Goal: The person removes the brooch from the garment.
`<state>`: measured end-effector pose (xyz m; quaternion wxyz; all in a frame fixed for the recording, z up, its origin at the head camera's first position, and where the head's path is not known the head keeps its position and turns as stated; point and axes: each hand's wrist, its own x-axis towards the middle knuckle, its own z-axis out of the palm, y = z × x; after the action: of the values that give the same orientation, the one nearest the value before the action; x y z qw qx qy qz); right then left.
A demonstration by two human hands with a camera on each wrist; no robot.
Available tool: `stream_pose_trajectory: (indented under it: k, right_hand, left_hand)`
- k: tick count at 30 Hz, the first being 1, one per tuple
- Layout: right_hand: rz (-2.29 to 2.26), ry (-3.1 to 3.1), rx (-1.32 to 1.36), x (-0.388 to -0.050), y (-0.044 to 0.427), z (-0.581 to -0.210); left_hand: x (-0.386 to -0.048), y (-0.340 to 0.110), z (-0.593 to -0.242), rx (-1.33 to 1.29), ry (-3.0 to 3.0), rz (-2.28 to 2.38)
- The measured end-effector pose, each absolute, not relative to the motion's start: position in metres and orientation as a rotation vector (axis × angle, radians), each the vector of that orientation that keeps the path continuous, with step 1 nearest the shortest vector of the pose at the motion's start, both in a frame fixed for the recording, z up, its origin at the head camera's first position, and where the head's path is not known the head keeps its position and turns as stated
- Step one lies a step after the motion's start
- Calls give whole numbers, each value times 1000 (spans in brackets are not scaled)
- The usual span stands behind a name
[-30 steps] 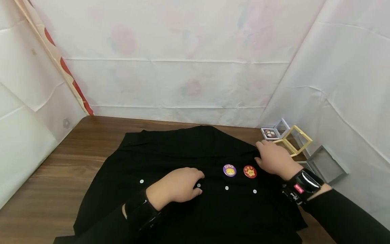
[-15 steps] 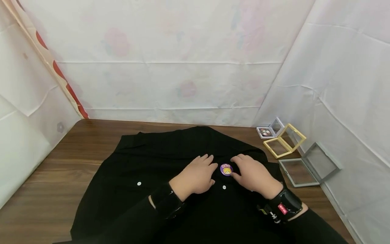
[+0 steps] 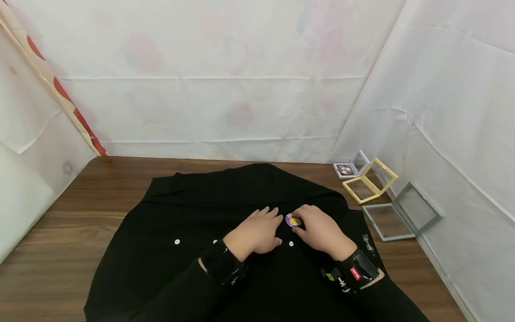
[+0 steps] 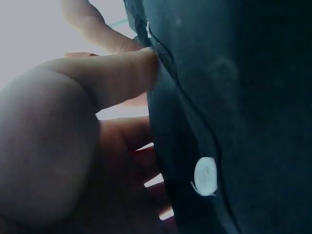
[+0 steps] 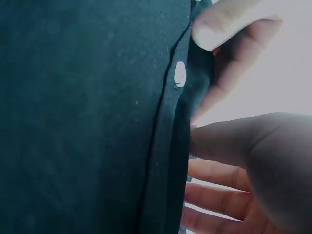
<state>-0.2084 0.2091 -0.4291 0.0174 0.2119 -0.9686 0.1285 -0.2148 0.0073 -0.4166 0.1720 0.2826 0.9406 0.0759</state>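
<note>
A black buttoned garment (image 3: pixel 161 268) lies spread over the brown wooden table. My left hand (image 3: pixel 255 232) rests on its middle, fingers extended and slightly spread. Right of it, my right hand (image 3: pixel 322 232) pinches a round purple badge (image 3: pixel 293 220) with a yellow cartoon figure, thumb and forefinger at its edges. The badge is partly covered by those fingers. No red badge shows; my right hand lies over the spot where it was seen. White buttons run along the garment, one (image 4: pixel 205 176) close in the left wrist view and another (image 5: pixel 180 74) in the right wrist view.
At the table's right stand three open hinged frames: a small white case (image 3: pixel 342 175) holding a dark round picture badge, a yellow frame (image 3: pixel 354 195) and a larger grey frame (image 3: pixel 386 239). White cloth walls (image 3: pixel 225 112) close off the back and sides.
My right hand has moved left from the garment's right edge to the purple badge and taken hold of it. My left hand has slid right and spread its fingers. The red badge has become hidden.
</note>
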Motion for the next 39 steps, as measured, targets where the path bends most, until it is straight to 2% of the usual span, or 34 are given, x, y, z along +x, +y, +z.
stream_pose_trajectory:
  k: [20,30,39]
  right_hand:
    - [374,-2984,717,-209,210,-432]
    - [517,-2980,717,-213,218,-430]
    - [846,-2963,491,-224,227,-437]
  left_hand:
    - [-215,2,-422,819,2649,208]
    - [-216,2,-423,815,2651,235]
    - [-216,-1,-421,828,2674,265]
